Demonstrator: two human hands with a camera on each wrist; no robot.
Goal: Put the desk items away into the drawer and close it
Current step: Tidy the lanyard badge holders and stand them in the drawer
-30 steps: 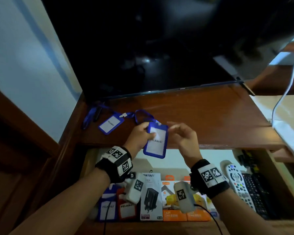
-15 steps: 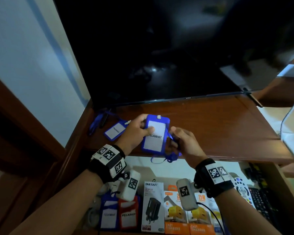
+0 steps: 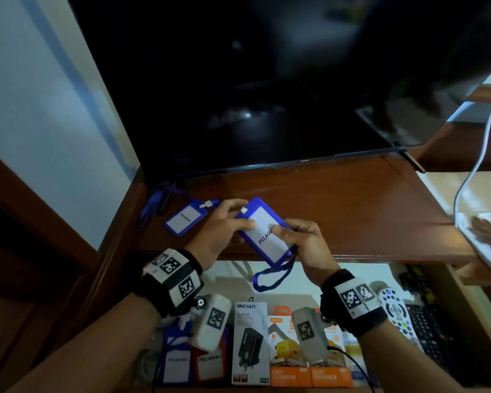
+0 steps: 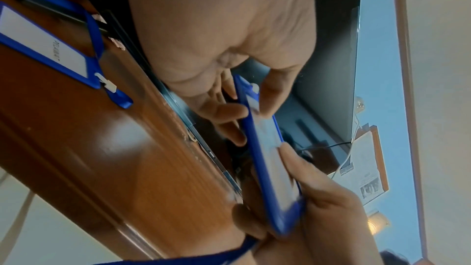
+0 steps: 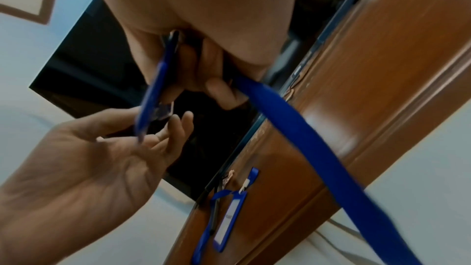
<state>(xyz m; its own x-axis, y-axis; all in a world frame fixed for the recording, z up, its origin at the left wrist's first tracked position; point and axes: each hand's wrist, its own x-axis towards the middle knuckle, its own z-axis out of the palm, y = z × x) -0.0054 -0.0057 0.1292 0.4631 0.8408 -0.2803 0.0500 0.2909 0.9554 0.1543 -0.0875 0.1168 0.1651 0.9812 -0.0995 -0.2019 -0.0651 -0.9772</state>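
here, badge holder (image 3: 262, 232) tilted (clip up-left); both hands gripping

Badge (image 3: 262, 232): was upright in front of the desk (image 3: 338, 211) edge, card face toward the head camera; now tilted, top corner swung left, lower end out past the desk edge over the drawer (image 3: 465, 307).
Lanyard (image 3: 272, 275): earlier trailing back across the desk; now gathered, one loop hanging below the badge, off the desk.
Left hand (image 3: 220, 232): thumb shifted onto the badge's upper left.
Right hand (image 3: 304, 242): earlier open beside the badge; now gripping its lower right, thumb on the card.
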